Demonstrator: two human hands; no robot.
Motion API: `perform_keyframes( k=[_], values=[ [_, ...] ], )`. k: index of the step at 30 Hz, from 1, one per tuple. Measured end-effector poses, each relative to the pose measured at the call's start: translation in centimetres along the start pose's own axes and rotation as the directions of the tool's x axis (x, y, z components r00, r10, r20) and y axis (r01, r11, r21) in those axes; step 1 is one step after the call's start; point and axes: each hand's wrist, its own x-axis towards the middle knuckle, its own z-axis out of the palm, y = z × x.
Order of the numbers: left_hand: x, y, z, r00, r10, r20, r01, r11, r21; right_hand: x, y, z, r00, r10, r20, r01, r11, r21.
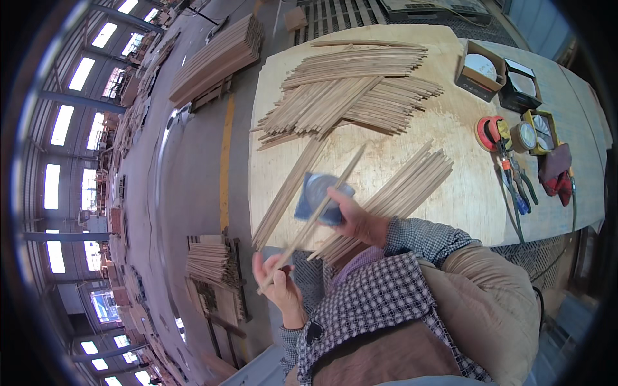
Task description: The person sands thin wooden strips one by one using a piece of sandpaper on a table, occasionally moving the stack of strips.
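Note:
A long thin wooden strip slants across in front of me, its upper end over the table. My left hand closes round its lower end, by the table's near edge. Farther up, my right hand is closed with its thumb and fingers at the strip. Behind the strip, beside the right fingers, is a blurred blue square sheet with a rounded grey-blue area; whether the hand grips it too, I cannot tell. Loose strips lie right of my right hand, and a narrow bundle lies to its left.
Crossed piles of strips cover the far part of the plywood table. On the right are boxes of round discs, a red-rimmed sander, pliers and a hose. Left on the floor stand stacked boards and a strip rack.

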Motion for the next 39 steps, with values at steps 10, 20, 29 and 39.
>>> perform_keyframes(
  k=[10, 20, 29, 39],
  values=[
    [3.4, 1.2, -1.2, 0.988, -0.102, -0.116, 0.126, 0.968, 0.218, -1.2, -7.5, -6.0, 0.992, -0.124, 0.011, 0.022, 0.086, -0.996],
    [2.9, 3.2, 0.6, 0.968, -0.040, 0.246, -0.108, 0.822, 0.559, -4.0, -1.2, 1.5, 0.161, -0.173, 0.972, 0.839, -0.495, -0.227],
    [2.1, 1.4, -0.4, 0.961, -0.008, 0.277, -0.079, 0.950, 0.301, 4.6, -11.3, -9.4, 0.716, -0.192, 0.671, 0.320, -0.764, -0.560],
    [2.2, 3.2, -1.3, 0.917, 0.038, 0.397, -0.112, 0.980, 0.165, 4.5, -9.9, -8.2, 0.781, -0.232, 0.580, 0.265, -0.717, -0.644]
  ],
)
